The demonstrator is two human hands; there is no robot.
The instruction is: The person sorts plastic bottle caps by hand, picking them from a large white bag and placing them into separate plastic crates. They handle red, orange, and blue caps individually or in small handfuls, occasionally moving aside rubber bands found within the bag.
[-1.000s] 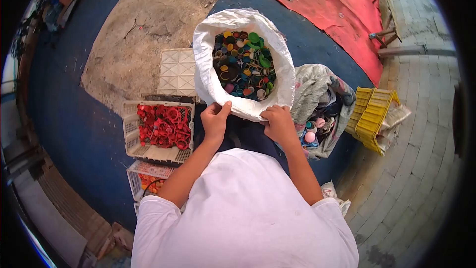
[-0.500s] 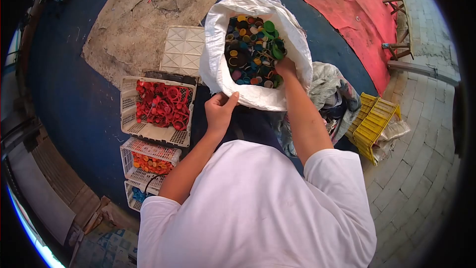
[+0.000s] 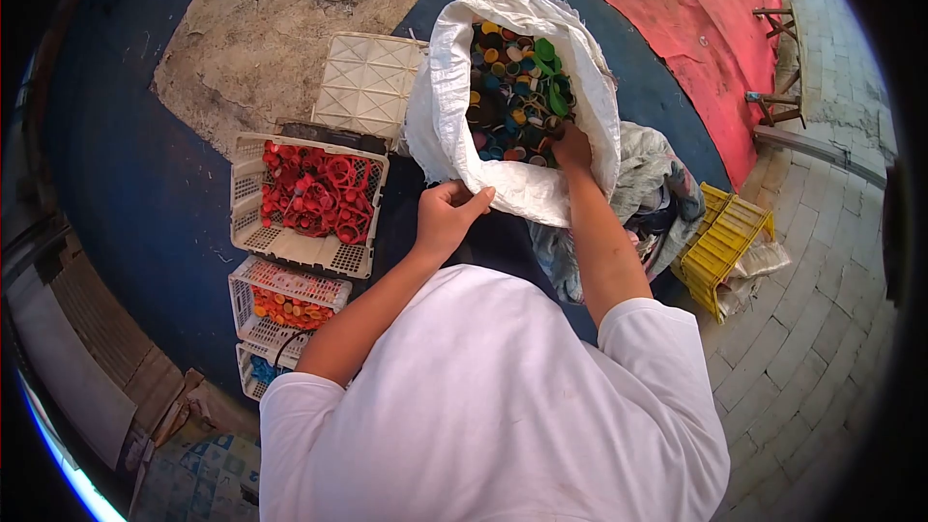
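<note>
A white woven sack (image 3: 447, 101) stands open in front of me, its rim rolled outward. Inside lie many coloured plastic caps (image 3: 512, 77), with green pieces towards the right side. My left hand (image 3: 452, 217) pinches the sack's near rim between thumb and fingers. Reaching over the rim on the right, my right hand (image 3: 572, 147) is down among the caps. Its fingertips are hidden, so what they hold, if anything, cannot be made out.
At left stand a crate of red pieces (image 3: 319, 191), a crate of orange caps (image 3: 290, 309) and a crate with blue pieces (image 3: 266, 367). A grey cloth sack (image 3: 638, 169) and yellow crates (image 3: 720, 242) are at right. A white crate (image 3: 367, 82) lies behind.
The sack and both my hands appear slightly further right in the view. My right hand has shifted within the caps, its fingers now less visible. My left hand stays on the rim.
</note>
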